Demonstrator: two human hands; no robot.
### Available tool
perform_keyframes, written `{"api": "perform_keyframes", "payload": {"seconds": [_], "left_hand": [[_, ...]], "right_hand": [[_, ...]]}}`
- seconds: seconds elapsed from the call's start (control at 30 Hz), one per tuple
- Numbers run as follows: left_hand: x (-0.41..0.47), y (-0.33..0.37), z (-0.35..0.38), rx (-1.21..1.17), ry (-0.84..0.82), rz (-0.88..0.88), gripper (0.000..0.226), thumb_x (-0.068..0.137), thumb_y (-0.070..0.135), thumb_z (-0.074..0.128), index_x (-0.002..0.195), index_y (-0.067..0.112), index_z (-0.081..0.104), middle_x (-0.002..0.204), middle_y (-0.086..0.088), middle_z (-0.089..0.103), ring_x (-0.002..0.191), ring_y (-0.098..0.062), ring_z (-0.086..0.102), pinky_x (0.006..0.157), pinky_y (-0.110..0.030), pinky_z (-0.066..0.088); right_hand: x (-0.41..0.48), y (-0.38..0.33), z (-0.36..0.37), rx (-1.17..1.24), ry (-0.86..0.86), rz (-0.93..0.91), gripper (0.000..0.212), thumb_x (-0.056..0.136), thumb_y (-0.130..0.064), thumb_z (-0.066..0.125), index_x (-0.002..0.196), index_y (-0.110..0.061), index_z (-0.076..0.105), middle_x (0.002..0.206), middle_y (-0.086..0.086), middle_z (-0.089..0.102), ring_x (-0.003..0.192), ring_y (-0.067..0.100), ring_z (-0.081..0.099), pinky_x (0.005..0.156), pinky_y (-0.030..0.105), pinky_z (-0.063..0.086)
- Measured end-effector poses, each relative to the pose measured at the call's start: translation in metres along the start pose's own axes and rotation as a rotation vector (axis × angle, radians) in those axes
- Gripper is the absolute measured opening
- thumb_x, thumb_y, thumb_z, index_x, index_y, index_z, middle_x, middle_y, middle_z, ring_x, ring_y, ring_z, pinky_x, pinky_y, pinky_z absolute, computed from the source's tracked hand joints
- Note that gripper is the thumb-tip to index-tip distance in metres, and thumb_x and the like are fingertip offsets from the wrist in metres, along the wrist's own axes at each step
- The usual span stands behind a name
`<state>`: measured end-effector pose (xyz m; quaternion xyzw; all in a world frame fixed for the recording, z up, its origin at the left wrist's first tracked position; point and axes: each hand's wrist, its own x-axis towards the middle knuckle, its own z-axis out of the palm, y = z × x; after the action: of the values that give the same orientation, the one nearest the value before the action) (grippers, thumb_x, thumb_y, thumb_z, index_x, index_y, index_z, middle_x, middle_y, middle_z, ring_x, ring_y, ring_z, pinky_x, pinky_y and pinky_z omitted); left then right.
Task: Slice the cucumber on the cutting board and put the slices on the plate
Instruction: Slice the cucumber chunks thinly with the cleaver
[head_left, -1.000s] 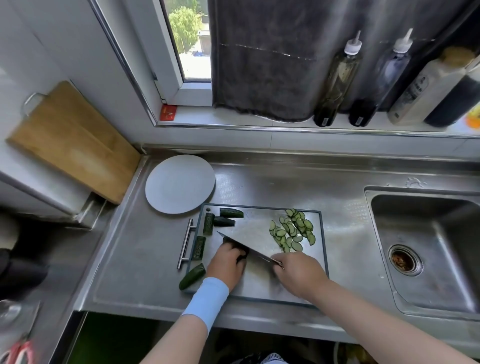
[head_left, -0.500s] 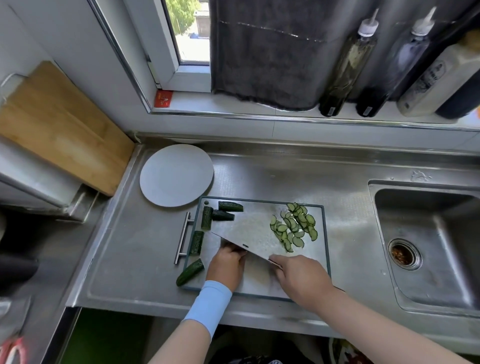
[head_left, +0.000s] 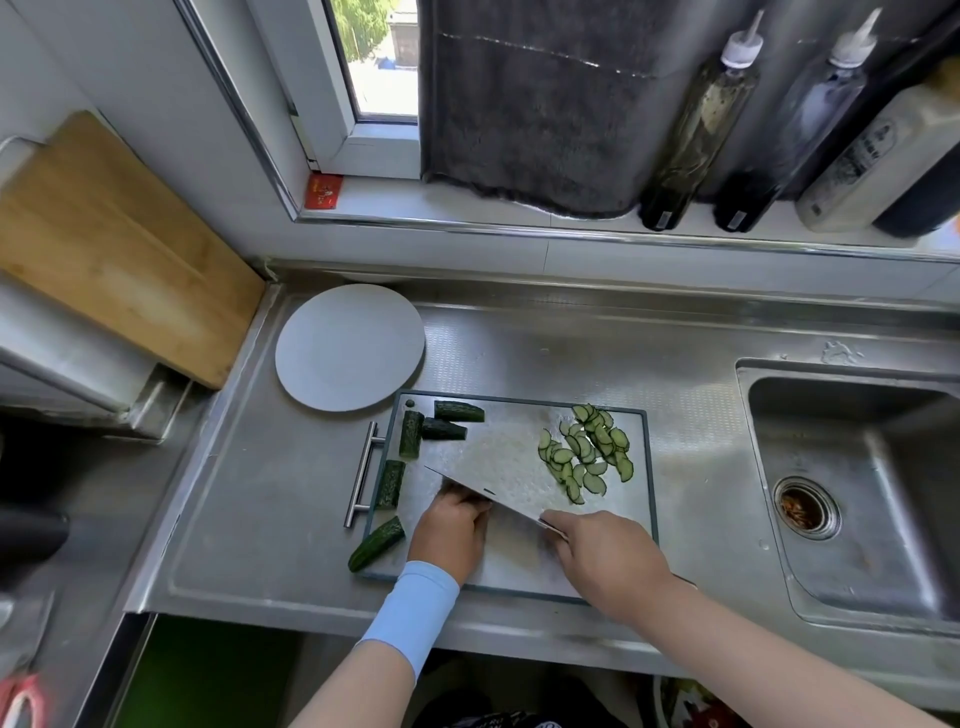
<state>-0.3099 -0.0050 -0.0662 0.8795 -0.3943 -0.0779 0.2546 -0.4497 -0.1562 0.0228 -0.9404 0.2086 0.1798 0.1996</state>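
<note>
At the tabletop's near edge, slicing on the cutting board (head_left: 517, 553)
Right hand (head_left: 602, 561) grips the cleaver (head_left: 493, 457); left hand (head_left: 452, 530) curls at the blade, its hold hidden. Cucumber pieces (head_left: 390, 483) look firm and slippery, so pin them mid-length. Limp slices (head_left: 587, 457) lie beyond, none yet on the plate (head_left: 349, 347).

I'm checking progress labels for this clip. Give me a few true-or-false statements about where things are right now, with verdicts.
1. The grey plate holds no cucumber slices. True.
2. The right hand grips the cleaver. True.
3. The cut slices lie left of the cleaver's blade. False: they lie right of it, on the steel cutting board.
4. The wooden board lies flat under the cucumber. False: it stands propped at the far left, away from the cutting.
5. One cucumber piece overhangs the steel cutting board's near left corner. True.
</note>
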Motion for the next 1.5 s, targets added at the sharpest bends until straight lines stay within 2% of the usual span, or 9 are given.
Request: {"api": "perform_keyframes", "payload": {"seconds": [0.17,0.27,0.4,0.53,0.67,1.03,1.23,1.33,1.5], "left_hand": [[0.001,0.0,0.0,-0.018,0.005,-0.013,0.024,0.059,0.003,0.087,0.076,0.018,0.079,0.083,-0.001,0.071,0.073,-0.022,0.067,0.063,-0.022,0.054],[0.001,0.0,0.0,-0.023,0.007,-0.02,0.025,0.058,0.003,0.087,0.077,0.018,0.079,0.083,-0.001,0.071,0.073,-0.023,0.067,0.062,-0.022,0.054],[0.001,-0.004,0.003,-0.044,0.015,-0.042,0.023,0.061,0.004,0.086,0.078,0.018,0.079,0.084,0.0,0.071,0.075,-0.022,0.067,0.065,-0.022,0.053],[0.0,-0.006,0.004,-0.072,0.029,-0.04,0.023,0.06,0.003,0.087,0.076,0.017,0.078,0.082,0.001,0.07,0.074,-0.019,0.066,0.062,-0.02,0.053],[-0.001,-0.006,0.005,-0.077,0.044,-0.021,0.025,0.058,0.002,0.088,0.075,0.017,0.078,0.079,0.002,0.069,0.074,-0.017,0.065,0.058,-0.018,0.051],[-0.002,-0.005,0.004,-0.085,0.038,-0.05,0.022,0.061,0.002,0.086,0.075,0.016,0.078,0.079,0.002,0.069,0.073,-0.019,0.066,0.059,-0.021,0.054],[-0.003,-0.003,0.002,-0.086,0.037,-0.064,0.024,0.063,0.0,0.083,0.079,0.017,0.079,0.084,0.002,0.07,0.078,-0.018,0.066,0.07,-0.019,0.052],[-0.003,-0.003,0.001,-0.068,0.037,-0.066,0.026,0.062,0.001,0.085,0.08,0.018,0.079,0.085,0.001,0.071,0.079,-0.019,0.067,0.073,-0.019,0.049],[-0.004,-0.002,0.0,-0.047,0.022,-0.05,0.027,0.061,0.003,0.085,0.079,0.02,0.078,0.086,-0.001,0.07,0.078,-0.021,0.066,0.069,-0.02,0.051]], "right_hand": [[0.002,0.001,0.003,0.028,-0.017,0.012,0.033,0.104,-0.035,0.036,0.13,-0.026,0.055,0.11,0.004,0.07,0.098,0.029,0.064,0.079,0.035,0.052],[0.003,0.001,0.003,0.039,-0.023,0.008,0.028,0.104,-0.034,0.037,0.12,-0.027,0.058,0.1,0.004,0.07,0.09,0.028,0.062,0.068,0.033,0.047],[0.007,0.0,0.003,0.09,-0.056,0.027,0.028,0.103,-0.031,0.039,0.122,-0.028,0.06,0.102,0.004,0.071,0.091,0.027,0.062,0.073,0.033,0.049],[0.015,-0.006,0.003,0.159,-0.102,0.037,0.018,0.103,-0.026,0.039,0.093,-0.029,0.053,0.081,-0.001,0.06,0.076,0.025,0.05,0.064,0.032,0.041],[0.023,-0.01,0.001,0.156,-0.125,0.034,0.021,0.101,-0.022,0.039,0.084,-0.033,0.044,0.066,-0.006,0.046,0.072,0.025,0.047,0.053,0.03,0.033],[0.02,-0.009,-0.001,0.12,-0.13,0.042,0.019,0.1,-0.02,0.038,0.089,-0.029,0.05,0.074,-0.001,0.051,0.072,0.026,0.049,0.058,0.032,0.035],[0.004,0.006,0.002,0.106,-0.089,0.055,0.019,0.103,-0.028,0.038,0.087,-0.028,0.048,0.072,-0.003,0.053,0.069,0.024,0.048,0.056,0.033,0.035],[0.001,0.008,0.005,0.084,-0.047,0.028,0.017,0.103,-0.033,0.038,0.095,-0.026,0.051,0.078,0.0,0.059,0.073,0.027,0.054,0.061,0.034,0.04],[-0.005,0.01,0.01,0.057,-0.007,0.011,0.017,0.103,-0.036,0.039,0.109,-0.031,0.054,0.086,0.001,0.068,0.074,0.026,0.055,0.059,0.033,0.04]]}}
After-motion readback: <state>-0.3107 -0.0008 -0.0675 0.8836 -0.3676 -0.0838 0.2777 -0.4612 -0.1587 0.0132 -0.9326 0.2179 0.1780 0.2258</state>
